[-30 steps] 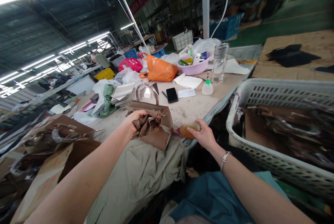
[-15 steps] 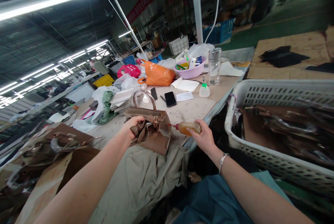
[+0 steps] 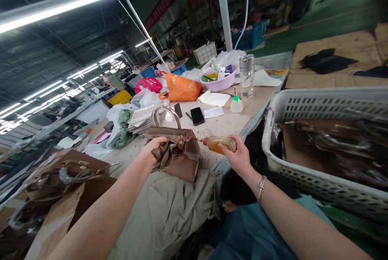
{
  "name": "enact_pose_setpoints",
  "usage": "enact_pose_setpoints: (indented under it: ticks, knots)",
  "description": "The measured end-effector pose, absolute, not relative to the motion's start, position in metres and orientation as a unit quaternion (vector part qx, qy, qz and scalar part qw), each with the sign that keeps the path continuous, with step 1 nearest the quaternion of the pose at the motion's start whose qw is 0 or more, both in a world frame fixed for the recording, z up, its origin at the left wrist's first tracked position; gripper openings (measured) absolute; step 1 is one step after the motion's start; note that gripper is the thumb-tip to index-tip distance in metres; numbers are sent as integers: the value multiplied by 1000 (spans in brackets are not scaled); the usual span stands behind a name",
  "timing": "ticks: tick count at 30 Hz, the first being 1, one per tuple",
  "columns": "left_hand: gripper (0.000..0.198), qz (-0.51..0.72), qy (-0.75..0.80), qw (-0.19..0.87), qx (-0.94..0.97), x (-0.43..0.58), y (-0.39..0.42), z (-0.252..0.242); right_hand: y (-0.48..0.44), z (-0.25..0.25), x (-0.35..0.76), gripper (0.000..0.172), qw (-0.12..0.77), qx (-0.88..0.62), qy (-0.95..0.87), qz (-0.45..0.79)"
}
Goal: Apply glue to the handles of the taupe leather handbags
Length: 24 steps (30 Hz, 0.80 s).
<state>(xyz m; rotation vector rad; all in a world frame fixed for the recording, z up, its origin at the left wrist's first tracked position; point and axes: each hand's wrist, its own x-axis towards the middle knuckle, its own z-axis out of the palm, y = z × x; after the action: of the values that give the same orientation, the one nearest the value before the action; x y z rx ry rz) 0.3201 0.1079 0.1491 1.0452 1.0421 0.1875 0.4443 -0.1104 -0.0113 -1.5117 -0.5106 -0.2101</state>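
A brown handbag [image 3: 184, 167] lies on the pale cloth [image 3: 172, 203] at the table's near edge, its handle standing up at the back. My left hand [image 3: 154, 151] is closed on the bag's gathered left part; some of the fingers are hidden by the folds. In my right hand [image 3: 239, 155] is a squeeze bottle [image 3: 218, 144] of amber liquid, held sideways with its red nozzle pointing left. The nozzle tip is at the bag's right edge; whether it touches cannot be made out.
More brown bags [image 3: 60, 175] lie at the left. A white plastic basket [image 3: 291, 167] holding bags stands at the right. On the table are a phone [image 3: 197, 116], a small bottle [image 3: 237, 104], a glass flask [image 3: 247, 78], a purple basin [image 3: 220, 85] and an orange bag [image 3: 183, 88].
The bottle in my right hand has shifted slightly right and up, with its nozzle still near the handbag's right edge. My left hand keeps its hold. The view has tilted a little.
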Motion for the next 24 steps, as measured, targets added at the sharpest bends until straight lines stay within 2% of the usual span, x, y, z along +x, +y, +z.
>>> enact_pose_setpoints:
  ticks: [3,9,16,24]
  knots:
    - [25,93,486,723,483,321,111,147,-114,-13,444,34,684,-689,-226,-79]
    - [17,82,484,715,498,320,107,150,-117,-15,442,33,675,-701,-224,-59]
    - [24,93,497,689,519,318,102,156,-109,-4,441,38,720,-669,-179,-51]
    - [21,113,493,694,512,317,105,154,-113,-4,439,43,738,-655,-160,0]
